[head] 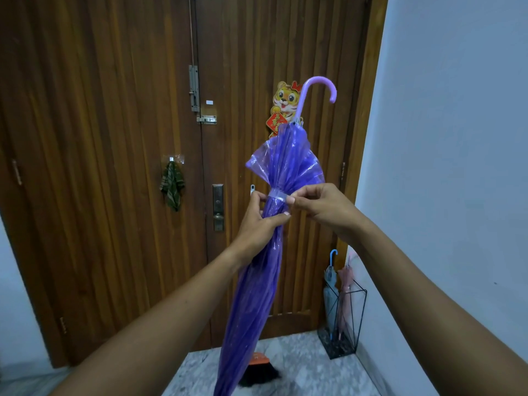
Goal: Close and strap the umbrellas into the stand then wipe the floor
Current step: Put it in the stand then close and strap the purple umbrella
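Two hands hold a folded purple umbrella [257, 267] upright: left grip [258, 221] clamped around it, right grip [317, 205] pinching its strap [276, 194] just above.

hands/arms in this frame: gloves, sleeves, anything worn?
Both bare. The left hand and right hand have no gloves, and no rings or watch are visible. Both forearms are uncovered to the frame edge, with no sleeve or wristband in view. The fingernails are short and look unpainted.

Folded purple umbrella [254, 281] upright, handle up, strap [276, 194] wrapped; two umbrellas [338, 292] in the stand [354, 318]
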A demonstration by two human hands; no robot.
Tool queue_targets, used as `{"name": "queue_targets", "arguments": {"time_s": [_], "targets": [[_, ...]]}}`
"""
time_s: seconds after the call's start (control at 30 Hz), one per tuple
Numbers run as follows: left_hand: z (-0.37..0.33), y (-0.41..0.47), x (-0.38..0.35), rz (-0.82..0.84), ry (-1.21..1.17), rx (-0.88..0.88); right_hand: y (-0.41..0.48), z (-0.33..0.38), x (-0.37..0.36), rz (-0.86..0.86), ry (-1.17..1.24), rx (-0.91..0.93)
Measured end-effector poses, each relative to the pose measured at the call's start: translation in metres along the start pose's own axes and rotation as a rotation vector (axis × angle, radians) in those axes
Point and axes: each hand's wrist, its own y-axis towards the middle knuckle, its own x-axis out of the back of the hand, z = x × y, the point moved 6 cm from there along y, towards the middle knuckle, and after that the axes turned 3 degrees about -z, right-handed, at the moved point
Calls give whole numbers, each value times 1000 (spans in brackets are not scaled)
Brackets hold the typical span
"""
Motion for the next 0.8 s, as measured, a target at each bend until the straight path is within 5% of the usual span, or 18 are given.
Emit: {"name": "queue_targets", "arguments": {"time_s": [0.57, 0.8], "targets": [[-7, 4, -3, -24, 104, -156, 5, 7, 7, -98, 69, 27], [-5, 10, 4, -20, 18, -71, 4, 12, -1, -47, 46, 30]]}}
